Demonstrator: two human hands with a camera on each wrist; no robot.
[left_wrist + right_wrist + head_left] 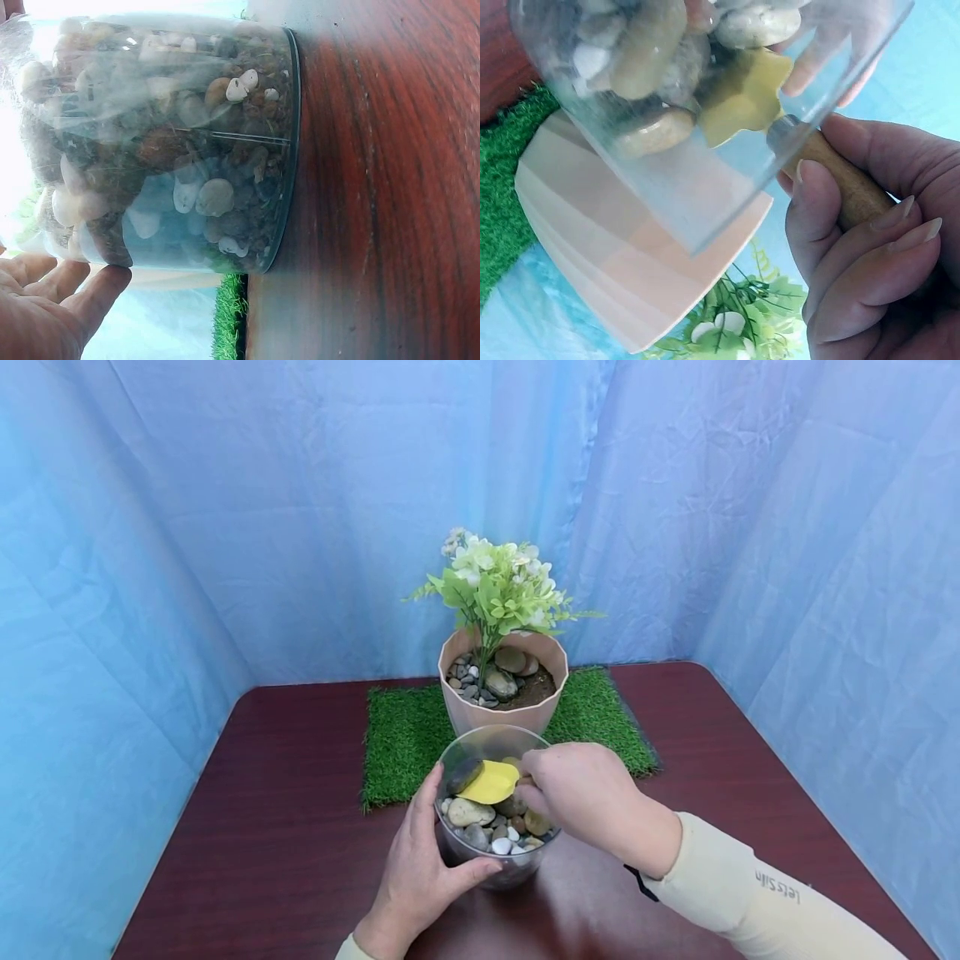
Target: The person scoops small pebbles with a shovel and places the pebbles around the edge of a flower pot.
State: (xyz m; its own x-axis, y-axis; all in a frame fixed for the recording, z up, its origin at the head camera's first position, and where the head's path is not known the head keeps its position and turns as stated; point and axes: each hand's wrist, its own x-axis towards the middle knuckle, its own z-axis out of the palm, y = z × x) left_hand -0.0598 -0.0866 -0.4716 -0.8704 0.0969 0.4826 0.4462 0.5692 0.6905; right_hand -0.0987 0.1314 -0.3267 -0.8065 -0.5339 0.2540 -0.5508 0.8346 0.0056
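Observation:
A clear container (506, 872) of mixed stones stands at the front of the table. My left hand (420, 868) is curved round its left side, thumb along the near rim; the left wrist view shows fingers (97, 296) against the wall. My right hand (592, 789) grips the wooden handle (851, 184) of a small trowel, whose yellow blade (491, 782) lies inside the container on the stones. A dark stone (464, 775) is beside the blade's left edge; whether it rests on the blade I cannot tell.
Just behind the container is a pink pot (498, 720) with pebbles, larger stones, soil and white-flowered greenery (502, 585). It stands on a green turf mat (401, 735). The dark red table (285, 793) is bordered by blue curtains (300, 527).

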